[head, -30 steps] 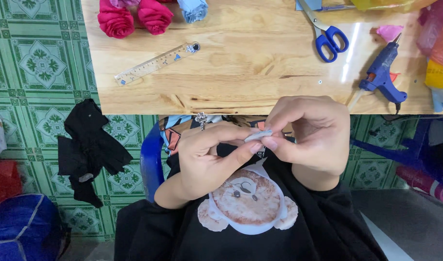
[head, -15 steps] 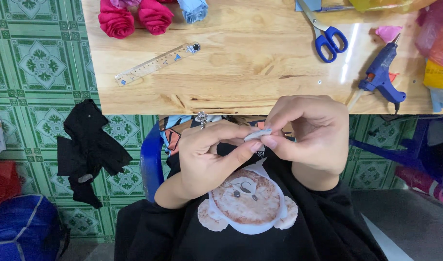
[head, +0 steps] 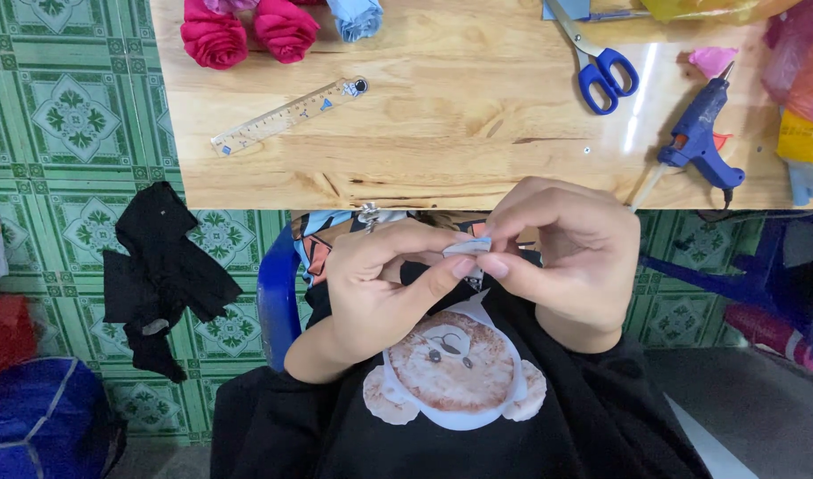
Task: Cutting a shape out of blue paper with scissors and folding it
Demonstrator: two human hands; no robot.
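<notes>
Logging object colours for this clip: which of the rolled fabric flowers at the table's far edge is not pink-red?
The light blue flower, rightmost of the three. The two roses to its left are both deep pink-red.

Looks like a home craft corner. A small wooden table [head: 477, 133] with making things on top: blue scissors [head: 601, 66], a blue glue gun [head: 701, 137], a clear ruler [head: 286, 115]. Two pink cloth roses [head: 247, 31] and a light blue one [head: 355, 16] at the far edge. Green floor tiles [head: 60, 115] with flower shapes, like in a house. Black cloth scrap [head: 162, 275] dropped on the floor. Blue plastic chair [head: 278, 302] under the table. Bright bags [head: 801, 80] piled at one side.
</notes>
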